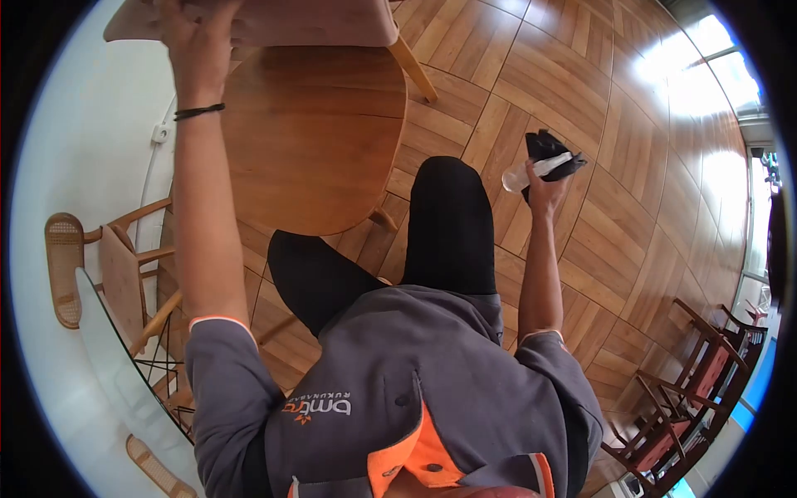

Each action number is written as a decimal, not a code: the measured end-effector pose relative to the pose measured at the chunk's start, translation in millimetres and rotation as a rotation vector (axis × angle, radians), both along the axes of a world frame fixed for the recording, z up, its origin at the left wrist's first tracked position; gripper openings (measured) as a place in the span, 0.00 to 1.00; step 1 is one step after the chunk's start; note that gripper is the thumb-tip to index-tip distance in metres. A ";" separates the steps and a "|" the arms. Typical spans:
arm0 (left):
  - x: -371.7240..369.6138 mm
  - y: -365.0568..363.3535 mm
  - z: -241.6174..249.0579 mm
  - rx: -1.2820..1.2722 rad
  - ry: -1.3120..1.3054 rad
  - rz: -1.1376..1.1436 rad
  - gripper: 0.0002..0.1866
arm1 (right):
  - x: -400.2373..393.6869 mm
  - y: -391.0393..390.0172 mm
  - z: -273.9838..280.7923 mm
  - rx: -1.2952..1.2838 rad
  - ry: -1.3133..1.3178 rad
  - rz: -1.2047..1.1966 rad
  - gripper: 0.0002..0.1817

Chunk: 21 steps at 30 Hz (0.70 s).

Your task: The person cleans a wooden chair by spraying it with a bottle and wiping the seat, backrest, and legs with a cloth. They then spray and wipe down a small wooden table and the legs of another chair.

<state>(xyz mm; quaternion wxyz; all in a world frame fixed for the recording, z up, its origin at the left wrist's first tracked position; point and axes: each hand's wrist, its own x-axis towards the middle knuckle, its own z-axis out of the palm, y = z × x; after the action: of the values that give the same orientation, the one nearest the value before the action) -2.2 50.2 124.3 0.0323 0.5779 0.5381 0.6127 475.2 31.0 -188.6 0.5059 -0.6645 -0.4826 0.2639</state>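
Observation:
My left hand (199, 41) reaches up and grips a chair (315, 21) with a pinkish-brown panel and a light wooden leg. The fingertips are partly cut off by the top of the view. Just below the panel lies a rounded wooden top (315, 141), close to my knees. Out to the right, my right hand (545, 191) is closed around a clear bottle (515, 178) with a white part, together with a black cloth (544, 147). It holds them above the floor, and the fingers are partly hidden by the cloth.
A wooden chair (120, 266) stands at the left beside a glass tabletop (124, 357). Behind it, a socket (161, 133) with a cable is on the white wall. Dark wooden chairs with red seats (710, 365) stand at the lower right. Wood-patterned tiles (564, 75) cover the floor.

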 end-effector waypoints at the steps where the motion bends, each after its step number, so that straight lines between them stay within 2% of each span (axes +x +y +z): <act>1: 3.3 2.3 2.8 0.003 0.059 0.084 0.52 | 1.3 -2.4 -10.7 -0.043 -0.013 -0.009 0.46; 4: 11.1 3.1 15.0 -0.054 0.261 0.351 0.43 | -5.3 -15.8 -8.1 0.065 0.068 0.029 0.42; 7: 4.0 6.6 30.5 -0.169 0.186 0.155 0.49 | -13.0 -20.4 34.8 0.049 0.009 0.107 0.43; 9: -1.3 12.5 37.6 -0.243 0.214 0.131 0.43 | -26.3 -23.6 71.9 0.066 0.033 0.123 0.42; 12: -14.0 24.9 48.6 -0.377 0.281 0.114 0.40 | -38.9 -19.1 115.3 0.086 0.110 0.350 0.43; 14: -25.8 38.6 63.0 -0.471 0.153 -0.145 0.41 | -71.7 -13.9 195.4 0.142 0.127 0.707 0.45; 17: -54.0 56.9 56.3 -0.193 0.720 0.188 0.39 | -130.6 12.7 260.6 0.200 0.271 1.120 0.48; 18: -46.9 49.7 68.1 -0.301 0.592 0.166 0.37 | -155.6 21.7 288.6 0.242 0.281 1.246 0.48; 19: -31.9 36.8 81.9 -0.409 0.459 0.143 0.36 | -179.9 37.4 308.0 0.308 0.171 1.350 0.48; 20: -26.6 26.1 93.0 -0.510 0.322 0.119 0.34 | -203.1 48.0 333.1 0.274 0.153 1.474 0.46; 21: -56.6 42.5 82.8 -0.416 0.455 0.102 0.32 | -227.2 65.4 347.8 0.211 0.054 1.566 0.42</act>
<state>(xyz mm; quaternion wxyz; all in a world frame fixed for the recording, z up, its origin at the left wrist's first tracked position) -58.8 92.7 207.0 -0.0024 0.6535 0.6736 0.3453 248.0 96.4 159.2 0.2447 -0.0732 -0.8201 0.5120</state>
